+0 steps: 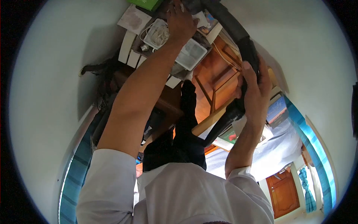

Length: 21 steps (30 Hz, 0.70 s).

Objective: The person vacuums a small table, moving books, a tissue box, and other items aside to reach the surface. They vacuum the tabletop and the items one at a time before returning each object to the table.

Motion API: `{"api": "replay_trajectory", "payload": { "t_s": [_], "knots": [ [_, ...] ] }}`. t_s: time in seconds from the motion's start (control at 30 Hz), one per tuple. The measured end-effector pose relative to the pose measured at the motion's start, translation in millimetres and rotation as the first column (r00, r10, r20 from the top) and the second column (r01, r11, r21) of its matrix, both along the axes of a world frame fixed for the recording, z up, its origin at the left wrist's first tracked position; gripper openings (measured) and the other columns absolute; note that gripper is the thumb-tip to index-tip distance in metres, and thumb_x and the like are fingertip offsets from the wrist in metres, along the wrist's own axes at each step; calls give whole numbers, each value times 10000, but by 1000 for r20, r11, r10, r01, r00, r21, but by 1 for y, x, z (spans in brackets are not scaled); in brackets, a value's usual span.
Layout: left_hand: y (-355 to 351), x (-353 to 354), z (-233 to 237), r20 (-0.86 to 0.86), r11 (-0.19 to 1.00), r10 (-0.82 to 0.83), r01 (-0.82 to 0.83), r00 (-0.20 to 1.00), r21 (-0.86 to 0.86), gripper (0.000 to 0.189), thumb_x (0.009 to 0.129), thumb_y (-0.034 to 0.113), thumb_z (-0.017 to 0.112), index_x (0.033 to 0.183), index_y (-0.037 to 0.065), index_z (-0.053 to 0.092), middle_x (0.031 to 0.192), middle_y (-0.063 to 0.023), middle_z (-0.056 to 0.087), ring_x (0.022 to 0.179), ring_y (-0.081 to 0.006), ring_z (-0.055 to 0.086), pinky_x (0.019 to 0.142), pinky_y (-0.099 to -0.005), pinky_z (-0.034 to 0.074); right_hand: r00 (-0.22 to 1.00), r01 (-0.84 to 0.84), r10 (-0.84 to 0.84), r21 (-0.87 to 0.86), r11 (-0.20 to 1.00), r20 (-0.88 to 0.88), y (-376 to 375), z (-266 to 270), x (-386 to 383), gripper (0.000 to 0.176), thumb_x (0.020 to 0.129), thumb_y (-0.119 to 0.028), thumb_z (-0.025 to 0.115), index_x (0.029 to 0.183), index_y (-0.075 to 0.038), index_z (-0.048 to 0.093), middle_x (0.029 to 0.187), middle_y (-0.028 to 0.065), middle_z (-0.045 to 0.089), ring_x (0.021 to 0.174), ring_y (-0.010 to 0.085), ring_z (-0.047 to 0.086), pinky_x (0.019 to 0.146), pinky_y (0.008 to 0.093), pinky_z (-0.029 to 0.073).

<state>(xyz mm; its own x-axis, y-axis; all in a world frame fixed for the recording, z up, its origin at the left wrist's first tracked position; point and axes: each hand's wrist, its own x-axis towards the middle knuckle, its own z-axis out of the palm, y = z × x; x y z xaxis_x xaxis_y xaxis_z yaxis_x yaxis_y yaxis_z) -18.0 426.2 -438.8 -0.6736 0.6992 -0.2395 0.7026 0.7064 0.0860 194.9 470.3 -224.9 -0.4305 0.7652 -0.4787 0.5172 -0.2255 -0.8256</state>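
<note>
My right hand (256, 87) is wrapped around a thick black vacuum hose (235, 26) that curves down from the top of the view and bends back towards my legs. At the top, my left hand (181, 24) reaches over a cluttered shelf, its fingers stretched out and its thumb apart. A small whitish spot shows by its fingertips; I cannot make out what it is. Below and left of that hand lies a white plastic basket (151, 40) with coiled white cable (160, 35). To its lower right sits a whitish plastic container (191, 55).
A green box (147, 3) and a pale box (134, 18) stand at the upper left. A wooden chair (212, 91) is between my arms. Books (278, 110) lie on a bed (276, 149) at right. White walls rise on both sides; a wooden door (284, 192) is at lower right.
</note>
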Motion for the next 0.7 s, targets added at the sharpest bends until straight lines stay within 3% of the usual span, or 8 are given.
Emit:
{"api": "replay_trajectory", "payload": {
  "t_s": [0.1,0.17,0.2,0.27,0.3,0.37,0.6,0.7],
  "knots": [
    [-4,3,-19,83,995,48,-55,995,88,848,973,407,668,1582,-48,292,1673,-306,191,1520,-472,275,1241,-552,266,1000,-26,27,-10,1000,15,4,-1,-13,505,1015,-302,661,1436,-36,572,667,3,537,499,59,498,466,213,404],
    [-12,4,-32,-346,952,-80,175,935,252,560,912,379,747,1333,31,628,1407,-263,603,1194,-443,653,1069,-545,485,999,1,-1,3,1000,33,3,0,-8,491,1020,-292,656,1431,-36,577,668,0,536,499,58,492,463,215,401],
    [-11,3,-40,-342,953,-78,171,936,251,560,912,379,747,1333,31,628,1407,-263,603,1194,-443,653,1069,-545,485,998,27,-28,20,999,49,4,1,-5,477,1025,-283,652,1427,-36,582,669,-3,534,498,57,486,460,218,397],
    [-8,2,-41,-177,868,-44,125,983,481,518,910,350,762,1331,70,653,1365,-254,638,1161,-450,668,1011,-520,533,998,0,-3,39,999,63,11,1,1,479,1037,-281,638,1434,-22,569,666,-2,543,502,51,498,453,222,397],
    [-6,3,-41,-174,868,-39,120,984,482,518,910,350,762,1331,70,653,1365,-254,638,1161,-450,668,1011,-520,533,997,-21,16,61,998,73,13,2,2,481,1049,-279,623,1441,-8,555,664,0,552,506,46,511,447,227,398],
    [5,2,-20,195,953,76,-129,978,273,861,964,367,680,1583,-70,270,1666,-320,196,1531,-470,253,1244,-559,256,996,-35,30,53,998,81,17,0,-1,475,1049,-278,624,1437,-13,561,663,-1,552,507,46,511,447,226,398],
    [15,-5,-6,166,973,121,-150,979,176,793,995,306,631,1592,-58,258,1656,-307,241,1515,-452,303,1230,-559,287,984,-51,30,117,992,176,17,-7,-7,462,1044,-293,627,1427,-37,585,657,-2,554,503,57,516,460,232,398],
    [19,-21,-12,204,943,246,-282,948,175,766,990,283,641,1591,-35,289,1619,-273,349,1444,-449,418,1191,-560,352,988,-48,33,96,994,151,23,-8,-6,469,1037,-307,638,1425,-48,592,657,-2,558,502,64,519,466,237,398]
  ]
}}
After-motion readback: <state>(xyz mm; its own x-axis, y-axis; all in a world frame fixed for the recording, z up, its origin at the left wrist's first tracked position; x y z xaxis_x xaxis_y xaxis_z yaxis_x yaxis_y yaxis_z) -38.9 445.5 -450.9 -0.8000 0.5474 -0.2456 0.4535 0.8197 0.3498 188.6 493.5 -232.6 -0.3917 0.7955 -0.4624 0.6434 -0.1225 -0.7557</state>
